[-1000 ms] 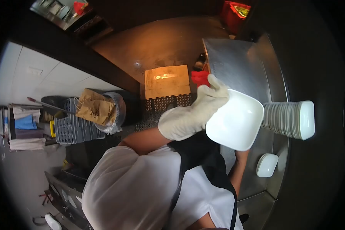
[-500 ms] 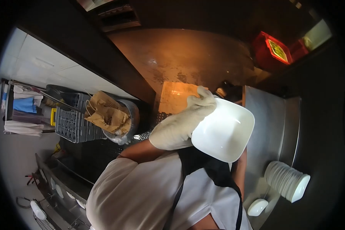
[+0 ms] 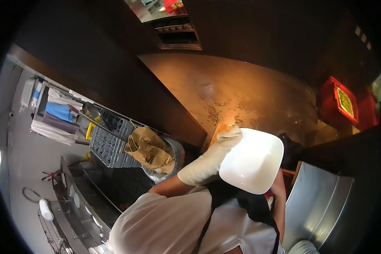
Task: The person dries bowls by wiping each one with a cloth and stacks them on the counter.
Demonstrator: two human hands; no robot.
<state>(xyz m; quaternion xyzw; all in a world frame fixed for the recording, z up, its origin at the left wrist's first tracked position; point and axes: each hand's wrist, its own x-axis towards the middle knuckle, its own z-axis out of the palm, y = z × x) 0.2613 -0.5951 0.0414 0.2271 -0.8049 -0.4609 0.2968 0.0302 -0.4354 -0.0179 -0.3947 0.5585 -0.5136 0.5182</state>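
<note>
A white squarish bowl (image 3: 252, 163) is held in front of my dark apron, its smooth inside facing up. My left hand (image 3: 230, 137), in a long cream cloth glove, is closed on the bowl's upper left edge. Against the bowl's lower right side is my right hand (image 3: 278, 184), bare, its fingers hidden behind the bowl. Whether other dishes sit under this bowl cannot be seen.
A steel counter (image 3: 315, 203) stands to the right, with stacked white dishes (image 3: 304, 247) at its near end. At the left are a bin (image 3: 178, 154), a brown paper bag (image 3: 150, 150), grey racks (image 3: 110, 142) and a sink edge (image 3: 78, 203). A red crate (image 3: 332, 101) sits farther off.
My view has turned, so the surroundings sit lower and farther right. The bowl stays between my hands, slightly lower in view. My right hand shows more beside it.
</note>
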